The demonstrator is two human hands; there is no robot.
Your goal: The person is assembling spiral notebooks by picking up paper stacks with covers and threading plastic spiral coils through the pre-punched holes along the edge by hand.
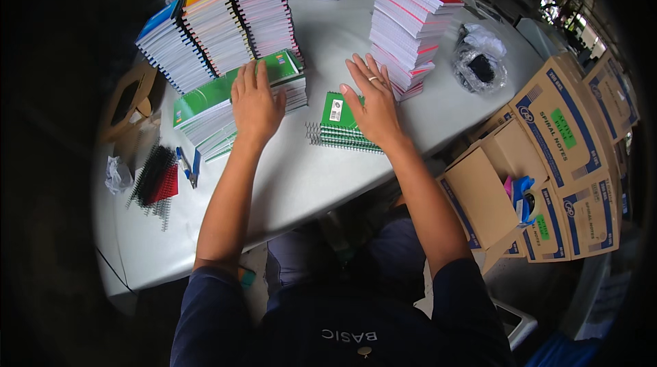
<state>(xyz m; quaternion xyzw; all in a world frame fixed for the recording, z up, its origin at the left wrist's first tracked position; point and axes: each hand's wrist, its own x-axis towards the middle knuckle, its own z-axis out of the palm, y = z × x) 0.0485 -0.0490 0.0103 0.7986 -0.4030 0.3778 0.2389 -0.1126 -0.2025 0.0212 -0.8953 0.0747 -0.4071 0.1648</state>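
Note:
My left hand (258, 108) lies with its fingers stretched out over a long row of green-covered notebooks (204, 104), whose page edges face me. To the right, a short stack of green spiral notebooks (333, 112) shows black wire coils along its left side and a white label on top. My right hand (373, 103) rests at the right edge of that short stack, fingers extended and thumb apart, with a ring on one finger. Neither hand is wrapped round anything. The palms and whatever they touch underneath are hidden.
Tall stacks of blue (164, 45), yellow (213, 25) and pink notebooks (263, 11) stand behind. A red-topped stack (409, 32) rises at right, near a plastic-wrapped bundle (479, 62). Black coils (154, 172) and blue-handled pliers (186, 165) lie left. Cardboard boxes (547, 121) crowd the right side.

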